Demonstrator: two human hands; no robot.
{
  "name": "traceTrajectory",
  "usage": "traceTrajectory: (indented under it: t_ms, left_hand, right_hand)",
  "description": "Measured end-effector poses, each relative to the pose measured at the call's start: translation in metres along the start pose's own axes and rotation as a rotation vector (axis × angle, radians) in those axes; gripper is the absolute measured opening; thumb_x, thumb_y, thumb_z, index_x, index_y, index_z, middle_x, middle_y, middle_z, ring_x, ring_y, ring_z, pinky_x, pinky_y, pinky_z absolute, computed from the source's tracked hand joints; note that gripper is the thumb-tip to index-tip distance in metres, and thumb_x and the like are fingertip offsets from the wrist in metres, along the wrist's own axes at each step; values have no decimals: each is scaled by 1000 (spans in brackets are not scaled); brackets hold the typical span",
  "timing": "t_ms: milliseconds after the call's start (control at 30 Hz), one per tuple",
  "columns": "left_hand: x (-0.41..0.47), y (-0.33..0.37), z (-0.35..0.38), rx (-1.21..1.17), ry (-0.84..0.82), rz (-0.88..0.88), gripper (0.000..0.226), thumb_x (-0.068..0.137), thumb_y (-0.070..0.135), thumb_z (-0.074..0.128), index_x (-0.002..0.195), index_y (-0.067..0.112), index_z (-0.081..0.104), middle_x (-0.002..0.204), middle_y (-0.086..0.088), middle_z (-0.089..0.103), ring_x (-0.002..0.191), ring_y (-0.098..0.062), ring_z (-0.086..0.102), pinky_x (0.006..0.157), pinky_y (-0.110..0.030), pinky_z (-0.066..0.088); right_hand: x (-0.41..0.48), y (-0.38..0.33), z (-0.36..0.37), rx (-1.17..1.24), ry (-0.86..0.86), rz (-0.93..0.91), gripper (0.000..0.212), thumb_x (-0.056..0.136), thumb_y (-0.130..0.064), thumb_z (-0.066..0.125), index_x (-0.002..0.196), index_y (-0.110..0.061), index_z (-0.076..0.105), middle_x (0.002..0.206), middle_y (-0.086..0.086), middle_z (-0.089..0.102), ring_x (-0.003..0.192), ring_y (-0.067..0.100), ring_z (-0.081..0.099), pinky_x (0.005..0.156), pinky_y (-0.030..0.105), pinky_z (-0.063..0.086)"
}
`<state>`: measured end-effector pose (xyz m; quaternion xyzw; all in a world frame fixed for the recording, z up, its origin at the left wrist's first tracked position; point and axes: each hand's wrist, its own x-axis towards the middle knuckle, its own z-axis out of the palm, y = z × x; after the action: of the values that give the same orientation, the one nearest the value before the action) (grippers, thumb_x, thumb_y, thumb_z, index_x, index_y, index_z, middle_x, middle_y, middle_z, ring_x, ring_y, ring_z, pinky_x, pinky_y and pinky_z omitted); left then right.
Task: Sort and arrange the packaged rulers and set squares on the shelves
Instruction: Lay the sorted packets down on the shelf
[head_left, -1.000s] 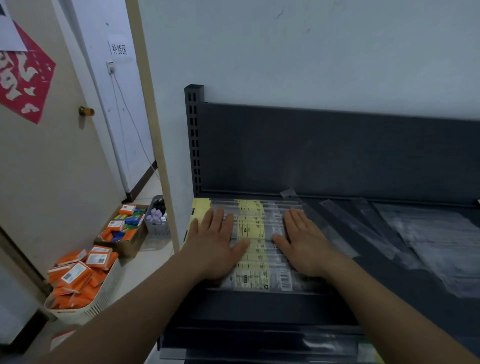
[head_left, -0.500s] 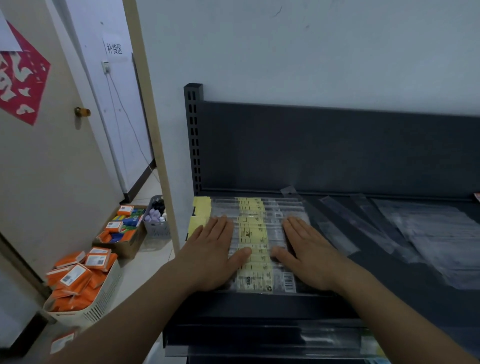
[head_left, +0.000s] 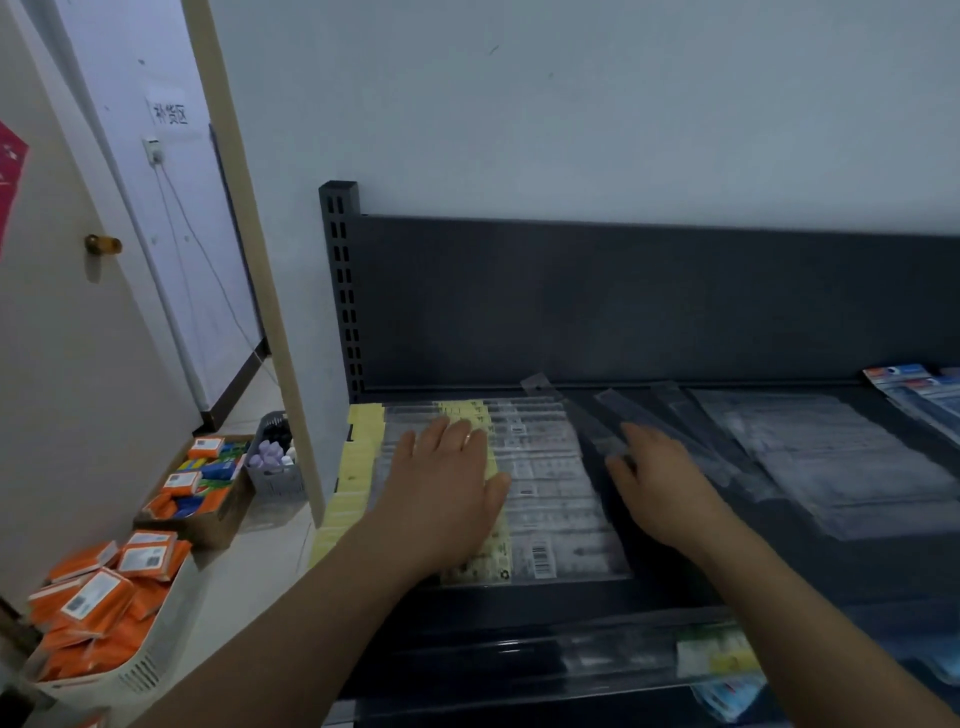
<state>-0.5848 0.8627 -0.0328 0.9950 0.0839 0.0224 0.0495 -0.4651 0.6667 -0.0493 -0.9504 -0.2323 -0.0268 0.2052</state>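
Observation:
A row of clear packaged rulers (head_left: 550, 488) with yellow labels lies side by side at the left end of the dark shelf (head_left: 675, 587). My left hand (head_left: 447, 483) rests flat on this row, fingers straight. My right hand (head_left: 660, 483) is to the right of the row, over the bare shelf, with its fingertips at a loose clear ruler sleeve (head_left: 597, 415) that lies slanted. More slanted sleeves (head_left: 680, 415) and a pile of wide clear set-square packs (head_left: 831, 457) lie further right.
Blue-labelled packs (head_left: 919, 389) sit at the shelf's far right. A lower shelf holds more packs (head_left: 717, 660). On the floor at left stand a white basket of orange packs (head_left: 104, 597), a cardboard box (head_left: 197, 483) and a small grey basket (head_left: 275, 462). A door frame (head_left: 260, 291) stands beside the shelf's post.
My right hand has left the ruler row and moved right toward the loose slanted sleeves. My left hand has slid further back on the row. The view has shifted right.

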Motion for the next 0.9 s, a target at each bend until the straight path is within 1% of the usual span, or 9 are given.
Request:
traceTrajectory:
  t_ms: [100,200,267,400,567,667,733,833,900]
  left_hand:
    - [19,28,8,-16,-75,42,62,101,45,21,154,16,5,162,-2,-2,148,-20,-8,119,-50,-4]
    - [40,43,20,-5,-209,-9,67,100,50,17,154,19,-7,162,-2,-13,147,-21,-15,116,-53,-9]
    - [47,47,27,-4,-282,-60,67,99,52,14,153,20,-11,161,-2,-17,147,-22,-17,116,-54,-8]
    - [45,48,26,-31,-285,-85,66,100,52,15,153,24,-12,160,1,-18,147,-20,-17,118,-51,-7]
    - [45,52,24,-120,-144,-109,66,99,52,25,154,21,6,162,1,-2,149,-18,-3,120,-47,-1]
    - [51,82,15,-568,46,-148,64,97,51,40,149,17,29,151,-1,35,135,-16,38,110,-31,29]
    - [58,107,11,-1002,74,-187,47,94,43,53,133,16,49,127,2,60,112,-12,58,94,-26,45]
    - [71,127,11,-1431,125,-298,18,93,21,59,105,7,64,102,-9,73,92,-21,70,82,-35,57]
    - [73,130,10,-1597,178,-403,14,94,11,56,104,1,62,97,-11,74,86,-22,73,69,-32,59]
  right_hand:
    - [14,16,-4,-34,-14,164,42,91,-40,57,114,-5,57,117,17,61,106,32,56,88,37,49]
    - [25,17,-14,-78,-84,217,43,88,-45,58,103,-5,60,106,15,64,98,31,60,77,33,50]
    - [35,18,-22,-61,-166,229,30,87,-40,62,97,-12,58,93,12,64,86,27,62,70,29,47]
    - [54,31,-33,-12,-359,288,27,78,-28,72,75,-9,54,72,5,57,70,20,57,62,24,45]
    - [45,49,-41,506,-272,239,26,86,-18,67,70,-6,51,66,8,51,52,14,46,45,21,35]
    - [24,46,-47,985,-287,191,16,92,-18,62,81,-7,57,63,5,51,47,10,42,42,20,35]
    - [11,42,-48,1075,-383,112,16,93,-21,61,79,-11,58,59,-1,50,47,7,42,44,19,36]
    - [4,47,-51,917,-515,-38,21,94,-24,59,75,-14,58,56,-3,52,46,6,45,46,20,38]
    - [13,61,-53,700,-389,-100,21,93,-29,59,75,-19,62,61,-5,61,53,6,54,55,26,45]
